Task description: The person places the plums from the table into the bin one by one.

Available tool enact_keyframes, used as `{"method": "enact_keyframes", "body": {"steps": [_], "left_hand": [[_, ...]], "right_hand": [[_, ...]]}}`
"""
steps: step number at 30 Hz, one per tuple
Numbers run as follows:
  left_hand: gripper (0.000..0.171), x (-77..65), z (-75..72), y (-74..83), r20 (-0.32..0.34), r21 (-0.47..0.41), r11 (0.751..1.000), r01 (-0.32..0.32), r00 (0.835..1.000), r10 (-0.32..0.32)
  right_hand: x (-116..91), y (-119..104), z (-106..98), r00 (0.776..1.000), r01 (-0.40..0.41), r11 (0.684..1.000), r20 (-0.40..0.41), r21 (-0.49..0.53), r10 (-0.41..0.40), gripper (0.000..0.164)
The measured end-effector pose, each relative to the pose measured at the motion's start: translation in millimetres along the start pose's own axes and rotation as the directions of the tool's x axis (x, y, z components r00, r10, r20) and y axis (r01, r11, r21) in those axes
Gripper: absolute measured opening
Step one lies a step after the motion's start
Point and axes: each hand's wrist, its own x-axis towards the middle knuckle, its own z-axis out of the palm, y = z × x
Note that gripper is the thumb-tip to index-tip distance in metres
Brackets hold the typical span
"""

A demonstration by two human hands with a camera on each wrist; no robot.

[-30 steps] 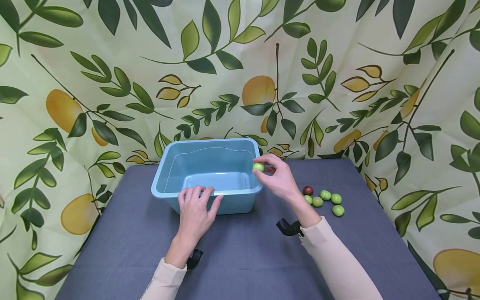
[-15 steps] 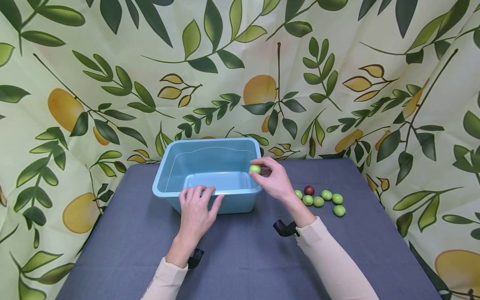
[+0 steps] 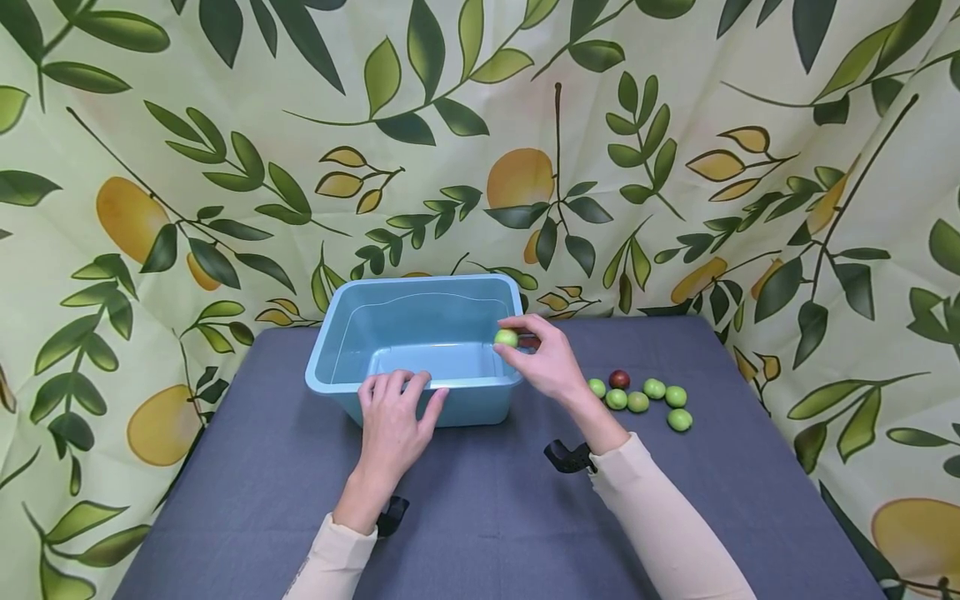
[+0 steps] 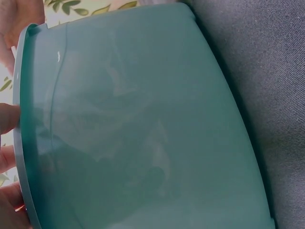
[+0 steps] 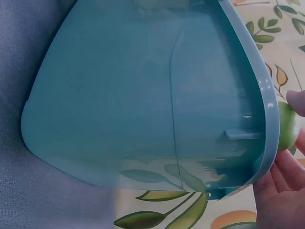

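The right hand [image 3: 546,357] pinches a fruit [image 3: 506,337] between thumb and fingers at the right rim of a tub [image 3: 474,407], the left hand [image 3: 393,423] resting loosely spread on its near rim, grey table [image 3: 480,517] below, leafy drape [image 3: 450,171] behind.

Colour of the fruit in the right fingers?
Light green; the fruit shows best in the head view.
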Motion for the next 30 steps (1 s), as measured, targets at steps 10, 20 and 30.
{"method": "enact_keyframes", "body": {"steps": [10, 20, 30], "left_hand": [[0.029, -0.7, 0.4, 0.3, -0.002, -0.003, 1.0, 0.003, 1.0, -0.003], [0.03, 0.7, -0.2, -0.2, 0.017, -0.007, 1.0, 0.007, 1.0, -0.007], [0.03, 0.2, 0.4, -0.8, 0.006, 0.002, 1.0, 0.001, 1.0, -0.001]], "right_hand": [[1.6, 26.7, -2.5, 1.0, 0.017, 1.0, 0.005, -0.002, -0.017, 0.031], [-4.0, 18.4, -13.3, 0.996, 0.086, 0.986, 0.051, -0.144, -0.08, 0.024], [-8.0, 12.8, -27.5, 0.985, 0.167, 0.94, 0.091, -0.299, -0.146, 0.024]]}}
